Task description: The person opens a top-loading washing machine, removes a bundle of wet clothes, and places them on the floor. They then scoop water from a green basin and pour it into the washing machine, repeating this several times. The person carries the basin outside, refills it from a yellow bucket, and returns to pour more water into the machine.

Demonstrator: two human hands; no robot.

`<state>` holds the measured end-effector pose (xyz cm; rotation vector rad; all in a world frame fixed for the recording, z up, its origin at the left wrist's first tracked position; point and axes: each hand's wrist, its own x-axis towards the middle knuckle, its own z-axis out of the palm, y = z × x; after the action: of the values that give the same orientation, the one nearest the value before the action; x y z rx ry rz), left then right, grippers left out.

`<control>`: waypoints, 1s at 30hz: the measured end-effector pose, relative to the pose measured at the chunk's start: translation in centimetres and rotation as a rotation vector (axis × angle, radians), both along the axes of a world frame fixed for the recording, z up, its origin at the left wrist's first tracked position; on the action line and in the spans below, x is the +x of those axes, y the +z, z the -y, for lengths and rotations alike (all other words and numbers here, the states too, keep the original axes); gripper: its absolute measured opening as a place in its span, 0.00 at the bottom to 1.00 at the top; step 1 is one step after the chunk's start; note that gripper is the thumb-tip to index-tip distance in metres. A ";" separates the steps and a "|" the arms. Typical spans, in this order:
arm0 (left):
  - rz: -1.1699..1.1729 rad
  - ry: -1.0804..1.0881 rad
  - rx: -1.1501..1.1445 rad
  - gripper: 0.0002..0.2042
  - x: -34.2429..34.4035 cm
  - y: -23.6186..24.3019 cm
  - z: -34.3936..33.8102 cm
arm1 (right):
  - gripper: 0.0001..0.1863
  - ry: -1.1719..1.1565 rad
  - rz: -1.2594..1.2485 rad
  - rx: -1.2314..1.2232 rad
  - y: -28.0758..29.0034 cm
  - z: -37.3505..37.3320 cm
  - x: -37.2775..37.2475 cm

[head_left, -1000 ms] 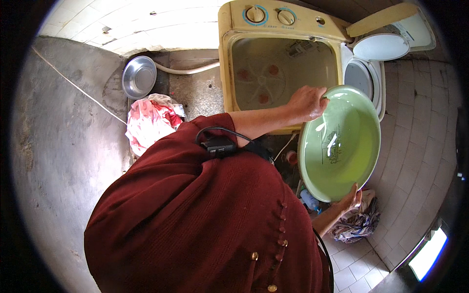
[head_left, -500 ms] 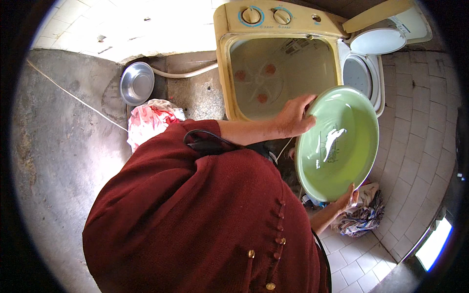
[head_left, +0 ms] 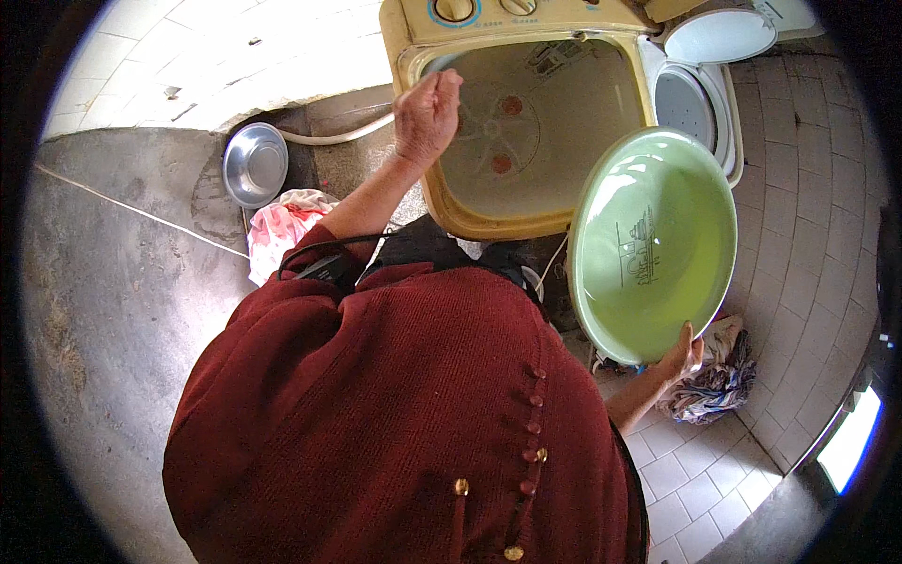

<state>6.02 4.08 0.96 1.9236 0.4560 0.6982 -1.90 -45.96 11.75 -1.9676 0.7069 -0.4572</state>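
The twin-tub washing machine (head_left: 540, 108) stands open before me, with water visible in its large tub. My left hand (head_left: 427, 115), fingers curled closed, is over that tub's left rim; whether it holds anything is hidden. My right hand (head_left: 676, 357) grips the lower rim of a glossy green plastic basin (head_left: 662, 221), which is tilted at the right of the machine, overlapping its front corner in view. The smaller spin tub (head_left: 681, 103) has its white lid (head_left: 719, 38) raised.
A metal basin (head_left: 254, 164) and pink-and-white laundry (head_left: 282, 235) lie to the left. A pale hose (head_left: 348, 130) runs from the machine along a tiled wall. Patterned cloths (head_left: 714, 390) lie on the lower right by tiles. A thin cord (head_left: 132, 205) crosses the concrete at left.
My left hand has let go of the green basin and moved up-left to the washing tub's left rim. My right hand still holds the basin, now slightly higher in view.
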 end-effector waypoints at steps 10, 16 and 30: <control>-0.113 -0.048 0.153 0.18 0.4 -1.7 -0.8 | 0.14 -0.030 -0.004 0.052 0.2 -0.2 0.3; -0.092 -0.060 0.094 0.16 0.7 -1.7 -0.6 | 0.13 0.051 0.069 0.135 0.2 0.2 0.5; -0.105 -0.068 0.165 0.16 0.7 -2.3 -1.2 | 0.11 0.037 0.044 0.088 0.7 0.4 1.1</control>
<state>6.75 5.23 -1.30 2.1287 0.4058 0.6082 -0.77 -46.40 12.44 -1.8794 0.6506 -0.4383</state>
